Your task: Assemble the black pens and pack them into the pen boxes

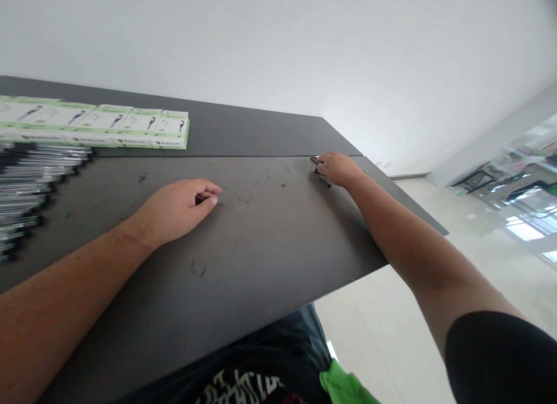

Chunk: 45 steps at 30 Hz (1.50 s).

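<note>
My left hand (180, 209) rests on the dark grey table (256, 241), fingers loosely bent, with a small gap between thumb and forefinger. Nothing shows in that gap. Farther right, near the seam in the tabletop, my right hand (338, 169) has its fingers bent down over small black-and-silver rod-like pieces (322, 177). Their full shape is hidden under the fingers. To the left of my left hand lie many silver rods with black ends (32, 183), side by side and blurred; their exact kind is unclear.
Behind the rods stands a row of white-and-green boxes (130, 125) with printed pictures. A white wall (278, 50) rises behind the table. Dark scuffs mark the tabletop. Beyond its right edge is a pale tiled floor (404, 311); green cloth (346, 383) hangs by my body.
</note>
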{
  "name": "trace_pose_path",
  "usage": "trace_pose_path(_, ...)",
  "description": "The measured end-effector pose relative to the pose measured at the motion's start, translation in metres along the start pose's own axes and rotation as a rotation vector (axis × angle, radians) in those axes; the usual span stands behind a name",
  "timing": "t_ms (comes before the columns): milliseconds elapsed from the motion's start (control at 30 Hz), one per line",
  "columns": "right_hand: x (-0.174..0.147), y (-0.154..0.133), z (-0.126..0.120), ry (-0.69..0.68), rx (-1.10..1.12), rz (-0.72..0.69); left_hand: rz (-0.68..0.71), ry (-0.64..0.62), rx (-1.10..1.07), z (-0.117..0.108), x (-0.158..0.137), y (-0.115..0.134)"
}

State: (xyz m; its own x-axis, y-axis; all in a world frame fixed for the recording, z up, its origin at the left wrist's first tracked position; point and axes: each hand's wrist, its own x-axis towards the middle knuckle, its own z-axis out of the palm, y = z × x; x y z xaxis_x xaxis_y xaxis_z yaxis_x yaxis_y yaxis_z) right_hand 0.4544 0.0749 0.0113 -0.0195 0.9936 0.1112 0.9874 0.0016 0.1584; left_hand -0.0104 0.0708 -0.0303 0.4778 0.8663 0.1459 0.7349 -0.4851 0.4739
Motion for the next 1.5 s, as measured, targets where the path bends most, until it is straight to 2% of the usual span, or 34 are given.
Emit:
trace_pose_path(100, -0.019, 0.012, -0.016, 0.000, 0.007, 0.039, 0.002, 0.000, -0.004, 0.000, 0.000, 0.000)
trace_pose_path(167, -0.034, 0.017, -0.021, -0.047, 0.009, 0.032, 0.001, -0.005, -0.005, 0.000, 0.000, 0.001)
trace_pose_path(333, -0.058, 0.009, -0.014, -0.203, 0.016, -0.108, 0.005, -0.032, 0.008, -0.004, 0.000, 0.008)
trace_pose_path(467, -0.048, 0.000, -0.007, -0.208, -0.030, -0.140, -0.007, -0.037, 0.014, -0.006, 0.000, 0.010)
trace_pose_path(700, -0.018, 0.002, 0.002, -0.164, -0.092, -0.051, 0.002, -0.033, -0.003, -0.004, 0.002, 0.007)
trace_pose_path(900, -0.021, 0.003, 0.002, -0.071, -0.091, 0.023, 0.002, -0.033, 0.011, -0.005, 0.001, 0.009)
trace_pose_path(1033, -0.028, -0.008, -0.004, -0.024, -0.049, -0.078, -0.004, -0.045, 0.013, -0.006, 0.001, 0.007)
trace_pose_path(1167, -0.026, -0.017, 0.000, -0.071, -0.029, -0.210, -0.007, -0.049, 0.034, -0.006, 0.001, 0.007)
trace_pose_path(1500, -0.023, -0.004, 0.009, -0.082, -0.090, -0.150, -0.012, -0.047, 0.009, -0.005, 0.002, 0.007)
